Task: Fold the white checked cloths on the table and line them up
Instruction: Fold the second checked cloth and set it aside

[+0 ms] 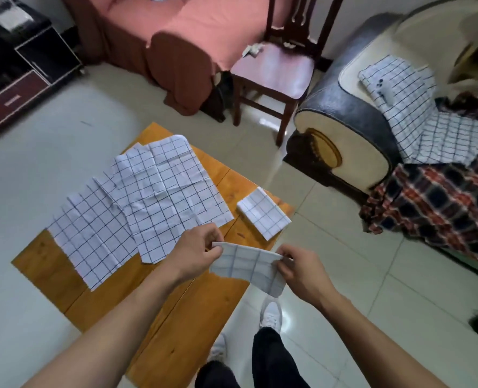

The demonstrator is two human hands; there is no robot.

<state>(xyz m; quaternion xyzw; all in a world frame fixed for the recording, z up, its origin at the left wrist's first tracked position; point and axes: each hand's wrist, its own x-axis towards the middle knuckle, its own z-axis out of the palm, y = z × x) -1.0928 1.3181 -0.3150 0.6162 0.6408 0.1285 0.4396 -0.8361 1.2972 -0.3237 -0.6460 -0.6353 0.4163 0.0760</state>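
I hold a partly folded white checked cloth (pixel 247 266) in the air above the near right edge of the low wooden table (pixel 182 312). My left hand (pixel 196 252) pinches its left end and my right hand (pixel 302 271) pinches its right end. A small folded checked cloth (pixel 263 214) lies at the table's right corner. Two unfolded checked cloths lie flat and overlapping on the table: one (pixel 168 189) in the middle, another (pixel 92 233) to its left.
More checked cloths (pixel 408 116) hang over the arm of a sofa (pixel 341 119) at the right, beside a plaid blanket (pixel 439 208). A wooden chair (pixel 274 71) and a pink-covered bed (pixel 182 32) stand beyond the table. My feet (pixel 271 315) stand on the tiled floor.
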